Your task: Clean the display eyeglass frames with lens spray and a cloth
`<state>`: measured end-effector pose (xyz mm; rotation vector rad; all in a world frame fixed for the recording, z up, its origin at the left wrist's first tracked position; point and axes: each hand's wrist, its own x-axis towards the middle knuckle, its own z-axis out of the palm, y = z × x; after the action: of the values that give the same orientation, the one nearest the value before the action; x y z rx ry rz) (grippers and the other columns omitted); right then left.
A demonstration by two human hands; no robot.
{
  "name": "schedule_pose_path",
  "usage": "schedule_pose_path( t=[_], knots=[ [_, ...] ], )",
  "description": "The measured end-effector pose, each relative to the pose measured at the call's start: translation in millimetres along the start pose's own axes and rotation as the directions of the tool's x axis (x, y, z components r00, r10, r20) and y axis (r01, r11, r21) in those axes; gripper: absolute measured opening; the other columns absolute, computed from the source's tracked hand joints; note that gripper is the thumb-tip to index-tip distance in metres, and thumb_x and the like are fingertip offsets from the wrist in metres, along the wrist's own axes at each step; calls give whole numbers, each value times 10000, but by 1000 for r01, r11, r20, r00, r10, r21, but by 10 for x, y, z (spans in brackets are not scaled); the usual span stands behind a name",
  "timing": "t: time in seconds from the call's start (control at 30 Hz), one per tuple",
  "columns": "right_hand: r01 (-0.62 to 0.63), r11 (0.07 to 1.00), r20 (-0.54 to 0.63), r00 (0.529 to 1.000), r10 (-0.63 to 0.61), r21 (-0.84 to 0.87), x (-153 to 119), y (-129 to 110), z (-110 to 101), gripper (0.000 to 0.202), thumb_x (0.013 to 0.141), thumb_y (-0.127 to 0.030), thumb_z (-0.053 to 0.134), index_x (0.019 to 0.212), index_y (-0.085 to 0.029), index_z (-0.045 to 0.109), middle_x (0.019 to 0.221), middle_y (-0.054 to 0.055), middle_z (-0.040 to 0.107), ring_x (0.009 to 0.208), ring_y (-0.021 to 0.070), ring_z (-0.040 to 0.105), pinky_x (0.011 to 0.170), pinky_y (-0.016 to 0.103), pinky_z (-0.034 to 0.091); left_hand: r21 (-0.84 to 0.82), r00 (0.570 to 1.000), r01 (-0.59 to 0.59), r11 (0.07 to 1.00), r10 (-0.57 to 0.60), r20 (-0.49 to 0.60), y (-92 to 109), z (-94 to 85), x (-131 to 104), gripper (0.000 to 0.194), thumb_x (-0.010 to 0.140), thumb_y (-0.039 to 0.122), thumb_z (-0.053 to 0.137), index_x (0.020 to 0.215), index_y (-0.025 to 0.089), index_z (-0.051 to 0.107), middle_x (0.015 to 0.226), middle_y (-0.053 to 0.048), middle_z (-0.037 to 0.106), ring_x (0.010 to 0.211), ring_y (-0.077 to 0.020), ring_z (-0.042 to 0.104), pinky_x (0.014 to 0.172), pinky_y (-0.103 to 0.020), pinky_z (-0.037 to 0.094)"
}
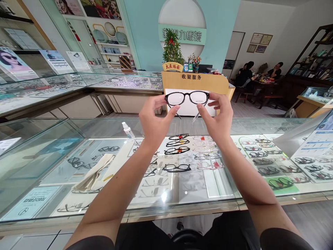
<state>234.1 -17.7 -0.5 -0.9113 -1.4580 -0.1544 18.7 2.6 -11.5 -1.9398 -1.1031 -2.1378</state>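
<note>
A pair of black-framed eyeglasses point(186, 94) is held up over the glass counter, level, with its temples unfolded toward me. My left hand point(156, 119) pinches the left end of the frame between thumb and fingers. At the other end, my right hand point(218, 118) grips near the hinge in the same way. Small lettering marks the right lens, and a pale tag hangs by the right temple. Below the hands, black eyeglasses point(177, 168) lie on the counter, with several more dark frames point(177, 150) in a column behind them.
The glass display counter point(125, 210) spans the front. On it are a white spray bottle point(127, 130), a beige cloth point(95, 172) and clear frames point(209, 165). A wooden cashier desk point(208, 81) with a plant point(172, 48) stands beyond. People point(246, 74) sit at a table far right.
</note>
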Motion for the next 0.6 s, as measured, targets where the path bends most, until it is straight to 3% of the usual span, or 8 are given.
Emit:
schedule_pose_path(
  t=[0.4, 0.6],
  knots=[
    [-74, 997, 84, 994, 74, -1, -4, 28, 26, 317, 994, -431, 756, 1271, -297, 678, 1274, 76, 778, 1033, 248, 764, 895, 464, 585, 122, 998, -33, 992, 39, -43, 12, -15, 1, 558, 867, 672, 887, 1211, 280, 691, 1143, -92, 771, 1108, -329, 764, 991, -543, 623],
    [-105, 994, 90, 991, 104, 8, -16, 15, 47, 311, 995, -438, 748, 1255, -287, 670, 1288, 76, 776, 1034, 241, 763, 892, 455, 582, 149, 997, -21, 989, 31, -69, 46, -12, -14, 555, 864, 662, 892, 1204, 272, 693, 1142, -90, 773, 1089, -323, 767, 968, -530, 629]
  ],
)
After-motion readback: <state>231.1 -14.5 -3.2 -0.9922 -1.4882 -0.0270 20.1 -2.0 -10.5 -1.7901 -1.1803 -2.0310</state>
